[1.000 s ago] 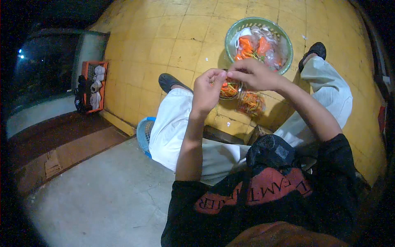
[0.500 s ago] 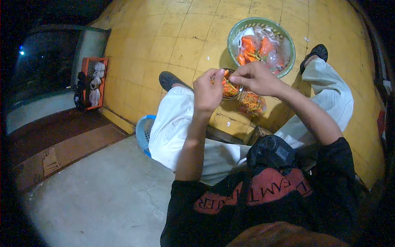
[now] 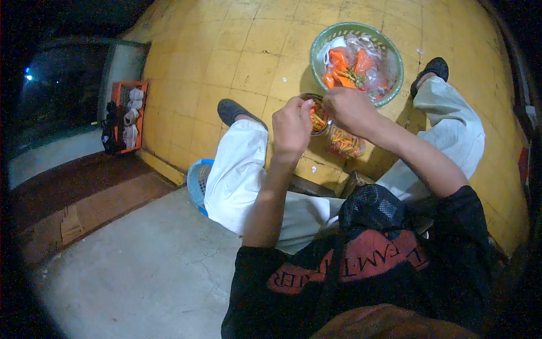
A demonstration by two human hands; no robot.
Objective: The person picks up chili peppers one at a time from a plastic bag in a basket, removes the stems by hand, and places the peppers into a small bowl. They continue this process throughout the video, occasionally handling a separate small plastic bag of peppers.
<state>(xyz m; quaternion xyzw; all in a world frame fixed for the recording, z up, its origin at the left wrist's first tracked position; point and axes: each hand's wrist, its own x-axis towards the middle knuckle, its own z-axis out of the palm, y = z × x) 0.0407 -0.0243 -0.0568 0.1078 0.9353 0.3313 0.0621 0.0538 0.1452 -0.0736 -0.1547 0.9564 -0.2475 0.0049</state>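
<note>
Chillies (image 3: 319, 117), orange-red and slender, sit in a small round bowl (image 3: 320, 134) at upper centre of the frame, beneath and between the hands. Left hand (image 3: 291, 125) at the bowl's left side, thumb and fingers drawn close together; a bit of red shows by the thumb tip, but cannot tell whether it is pinched or lies behind. Right hand (image 3: 351, 111) over the bowl's right side, fingers curled downward; its back hides the fingertips, so the grip cannot be told. Part of the bowl's rim is covered by both hands.

Clear bag (image 3: 345, 142) of similar chillies just beside the bowl, lower right; its top is partly hidden by the right wrist. Beyond, green basket (image 3: 312, 59) with crumpled clear plastic, orange pieces and some green stems; contents jumbled, hard to separate.

Surface: yellow tiled floor (image 3: 254, 73), dark joints, a few pale scraps. Trousered legs (image 3: 237, 181) spread around the work, dark shoes at both feet. Blue basket (image 3: 193, 183) at left centre, partly hidden by the left leg. Lower left, grey floor (image 3: 141, 271); above it, brown strips. Orange rack (image 3: 117, 91) at left holds pale shoes. Upper left very dark, one small bluish light. Frame edges black, detail lost.
</note>
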